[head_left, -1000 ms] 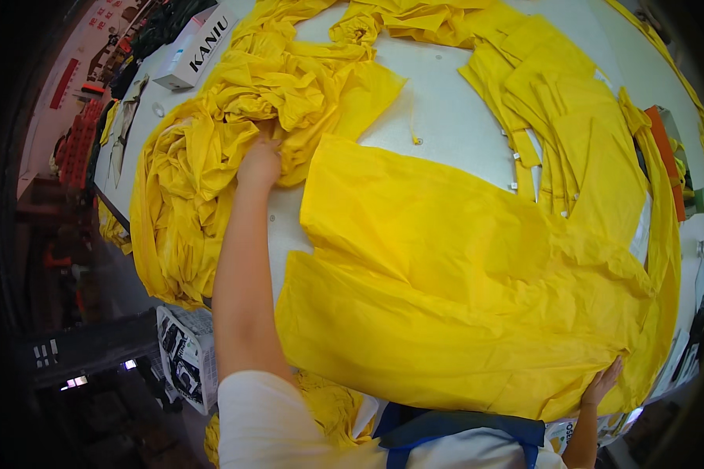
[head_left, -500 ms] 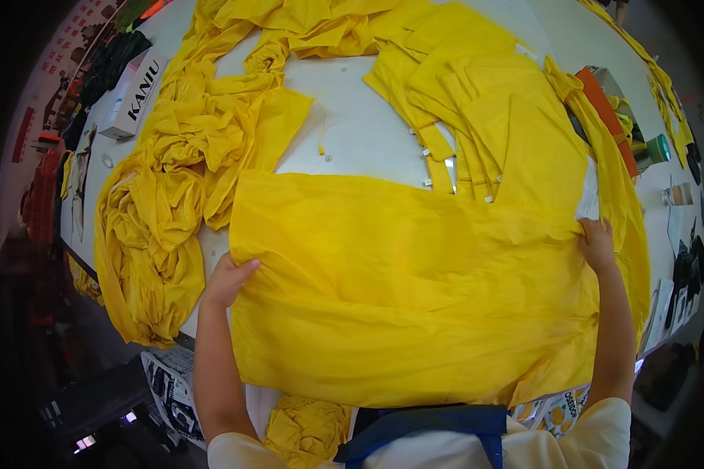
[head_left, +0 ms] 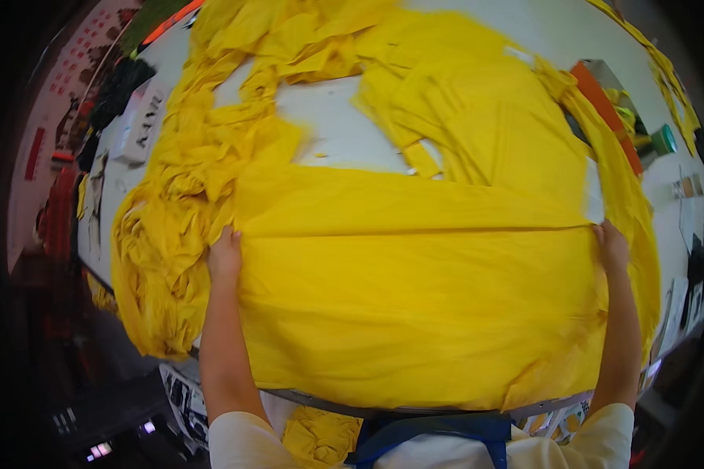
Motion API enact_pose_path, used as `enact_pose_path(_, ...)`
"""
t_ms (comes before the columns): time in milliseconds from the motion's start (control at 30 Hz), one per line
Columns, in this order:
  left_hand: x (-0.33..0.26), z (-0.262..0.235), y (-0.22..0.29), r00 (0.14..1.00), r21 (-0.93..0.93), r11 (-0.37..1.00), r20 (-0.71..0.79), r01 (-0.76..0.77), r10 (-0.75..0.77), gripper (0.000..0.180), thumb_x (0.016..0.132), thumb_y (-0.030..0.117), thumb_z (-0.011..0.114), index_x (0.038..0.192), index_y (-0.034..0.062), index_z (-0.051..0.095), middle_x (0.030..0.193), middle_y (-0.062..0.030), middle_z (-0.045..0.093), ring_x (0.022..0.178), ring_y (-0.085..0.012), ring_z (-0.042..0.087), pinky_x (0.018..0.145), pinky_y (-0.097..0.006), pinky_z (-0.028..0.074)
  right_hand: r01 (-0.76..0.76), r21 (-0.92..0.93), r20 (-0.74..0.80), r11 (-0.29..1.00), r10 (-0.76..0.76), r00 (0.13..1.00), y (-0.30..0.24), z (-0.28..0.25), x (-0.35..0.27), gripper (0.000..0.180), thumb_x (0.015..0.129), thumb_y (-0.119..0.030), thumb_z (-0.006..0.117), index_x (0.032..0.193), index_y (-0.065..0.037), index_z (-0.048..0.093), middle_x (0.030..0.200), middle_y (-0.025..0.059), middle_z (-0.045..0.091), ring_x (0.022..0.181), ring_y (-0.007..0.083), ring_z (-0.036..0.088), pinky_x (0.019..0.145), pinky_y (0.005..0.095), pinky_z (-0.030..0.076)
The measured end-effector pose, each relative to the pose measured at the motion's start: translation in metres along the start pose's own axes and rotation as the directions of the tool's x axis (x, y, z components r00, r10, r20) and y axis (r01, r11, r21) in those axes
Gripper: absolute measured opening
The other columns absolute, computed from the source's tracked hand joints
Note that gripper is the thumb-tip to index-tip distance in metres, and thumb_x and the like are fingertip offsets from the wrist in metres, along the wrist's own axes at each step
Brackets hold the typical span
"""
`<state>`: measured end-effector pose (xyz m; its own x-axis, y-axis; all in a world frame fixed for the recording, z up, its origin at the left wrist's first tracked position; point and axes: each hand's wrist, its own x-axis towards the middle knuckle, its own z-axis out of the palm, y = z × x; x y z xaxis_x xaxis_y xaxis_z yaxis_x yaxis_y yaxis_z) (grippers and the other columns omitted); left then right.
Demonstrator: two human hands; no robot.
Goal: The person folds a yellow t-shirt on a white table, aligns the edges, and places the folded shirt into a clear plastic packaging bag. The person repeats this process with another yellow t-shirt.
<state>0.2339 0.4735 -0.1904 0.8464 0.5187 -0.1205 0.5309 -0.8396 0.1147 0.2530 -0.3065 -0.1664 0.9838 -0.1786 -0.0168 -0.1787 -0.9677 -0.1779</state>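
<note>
Seemingly pinching one wide yellow fabric panel (head_left: 414,305) at opposite ends, spread between left hand (head_left: 225,254) and right hand (head_left: 612,246) and toward the body, with both sets of fingers curled nearly closed; exact fingertip contact too blurred to tell. At risk of skewing or wrinkling from uneven pulling, and of snagging the crumpled yellow heap (head_left: 168,234) beside the left hand or dragging the overlapping yellow pieces (head_left: 493,117) beyond the right hand, so near to both. In number: two hands, one panel, one heap, several pieces too merged to count; on the tabletop (head_left: 336,109), one white carton (head_left: 141,125) beyond the left hand, one orange-sided box (head_left: 606,117) beyond the right
</note>
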Motion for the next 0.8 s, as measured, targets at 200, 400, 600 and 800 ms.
enact_pose_path(200,-0.016,0.005,0.121,0.749,0.113,0.794,-0.273,-0.598,0.603,0.049,0.081,0.013,0.066,0.126,0.0099,0.048,0.127,-0.014,0.05,0.116,-0.0334,0.047,0.094,-0.045,0.04,0.084,0.074,-0.292,0.994,-0.059,0.955,0.018,-0.02,0.041,0.031,0.087,-0.024,0.062,0.111,-0.005,0.058,0.113,0.0153,0.058,0.107,0.0317,0.054,0.088,0.0422,0.044)
enact_pose_path(400,0.045,0.04,0.176,0.756,0.08,0.752,0.077,-0.654,0.65,0.054,0.078,0.011,0.067,0.129,0.0191,0.05,0.121,-0.0129,0.051,0.107,-0.0307,0.05,0.09,-0.046,0.04,-0.011,-0.144,-0.288,0.99,-0.031,0.957,0.034,-0.034,0.122,0.045,0.086,-0.029,0.061,0.124,-0.007,0.051,0.121,0.018,0.054,0.115,0.0337,0.05,0.097,0.042,0.041)
enact_pose_path(600,-0.03,0.007,0.278,0.809,0.103,0.844,-0.245,-0.527,0.535,0.055,0.07,0.007,0.071,0.122,0.0189,0.055,0.116,-0.0107,0.05,0.1,-0.0282,0.052,0.086,-0.045,0.041,-0.303,-0.124,-0.23,0.945,0.27,0.935,0.031,-0.042,0.156,0.044,0.087,-0.035,0.059,0.121,-0.007,0.057,0.116,0.0157,0.06,0.113,0.0309,0.054,0.096,0.0408,0.043)
enact_pose_path(800,-0.174,0.018,0.434,0.337,-0.763,0.24,0.031,-0.6,0.941,0.062,0.077,0.013,0.07,0.134,0.0091,0.045,0.134,-0.015,0.043,0.122,-0.0321,0.042,0.1,-0.041,0.039,-0.191,0.222,-0.183,0.956,0.233,0.955,0.021,-0.07,0.137,0.031,0.083,-0.028,0.066,0.102,-0.004,0.064,0.101,0.0137,0.066,0.091,0.0291,0.062,0.081,0.0381,0.047)
